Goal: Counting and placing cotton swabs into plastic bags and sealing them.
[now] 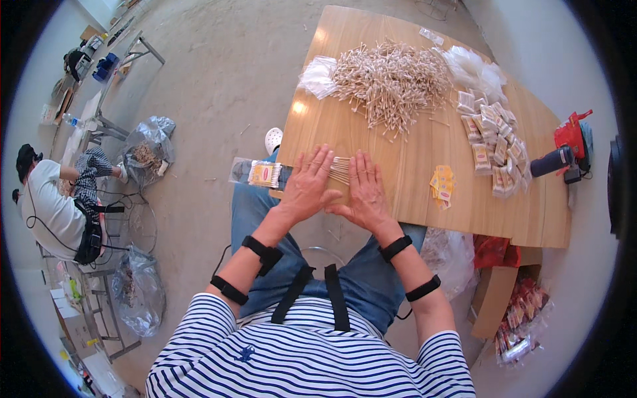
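A small row of cotton swabs [340,170] lies on the wooden table [405,156] near its front left edge. My left hand [306,182] rests at the row's left side and my right hand [365,192] at its right side, palms down, fingers stretched out. The swabs show between the hands; their near ends are partly hidden. Left of my left hand, a filled swab packet [265,174] with a yellow and white card sits at the table's edge by a clear plastic sleeve [239,170]. Several loose yellow cards [442,186] lie to the right of my right hand.
A large heap of loose swabs [395,83] covers the far table, flanked by clear bags [474,71]. Finished packets [494,139] are piled at the right, near a dark bottle [552,161] and red bag [572,136]. A cardboard box [494,302] stands below. Another person [56,205] sits at left.
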Action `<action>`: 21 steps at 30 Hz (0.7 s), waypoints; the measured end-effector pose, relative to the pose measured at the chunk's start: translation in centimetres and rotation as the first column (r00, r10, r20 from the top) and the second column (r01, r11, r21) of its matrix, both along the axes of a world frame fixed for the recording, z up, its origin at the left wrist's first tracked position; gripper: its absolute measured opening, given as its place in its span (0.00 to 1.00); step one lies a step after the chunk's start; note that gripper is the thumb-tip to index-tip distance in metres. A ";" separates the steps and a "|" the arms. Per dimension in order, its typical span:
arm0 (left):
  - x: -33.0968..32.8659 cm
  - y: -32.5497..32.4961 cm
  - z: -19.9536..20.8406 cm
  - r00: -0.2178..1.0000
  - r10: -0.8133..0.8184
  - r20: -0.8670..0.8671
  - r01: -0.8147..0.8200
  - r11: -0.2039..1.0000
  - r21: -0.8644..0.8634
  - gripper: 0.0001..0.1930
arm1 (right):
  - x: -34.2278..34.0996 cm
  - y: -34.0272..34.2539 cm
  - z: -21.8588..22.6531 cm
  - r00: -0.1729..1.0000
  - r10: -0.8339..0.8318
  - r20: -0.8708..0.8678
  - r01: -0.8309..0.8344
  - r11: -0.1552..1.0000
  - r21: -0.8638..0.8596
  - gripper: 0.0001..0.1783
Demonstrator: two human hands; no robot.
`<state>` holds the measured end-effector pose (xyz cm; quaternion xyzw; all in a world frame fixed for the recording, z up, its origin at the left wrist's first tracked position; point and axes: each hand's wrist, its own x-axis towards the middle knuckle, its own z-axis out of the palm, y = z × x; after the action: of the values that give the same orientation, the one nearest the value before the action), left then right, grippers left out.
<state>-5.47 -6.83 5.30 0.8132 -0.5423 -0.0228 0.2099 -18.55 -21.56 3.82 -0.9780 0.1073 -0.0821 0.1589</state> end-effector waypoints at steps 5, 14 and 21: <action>-0.1 1.7 -0.4 0.999 -0.003 0.046 -0.002 0.995 0.103 0.50 | 0.0 0.2 1.2 0.998 0.013 -0.055 -0.012 1.000 0.024 0.76; -2.3 2.5 -0.5 0.991 0.068 0.111 -0.084 0.985 0.149 0.48 | 0.6 1.9 0.7 0.998 0.029 -0.056 -0.028 0.999 0.029 0.80; -2.5 3.4 -0.2 0.991 0.074 0.107 -0.086 0.989 0.120 0.46 | 0.7 3.0 0.8 0.998 0.031 -0.057 -0.031 0.999 0.010 0.79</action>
<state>-8.00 -3.43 5.07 0.8460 -0.5167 -0.0063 0.1314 -17.84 -18.61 4.64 -0.9807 0.0971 -0.0512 0.1617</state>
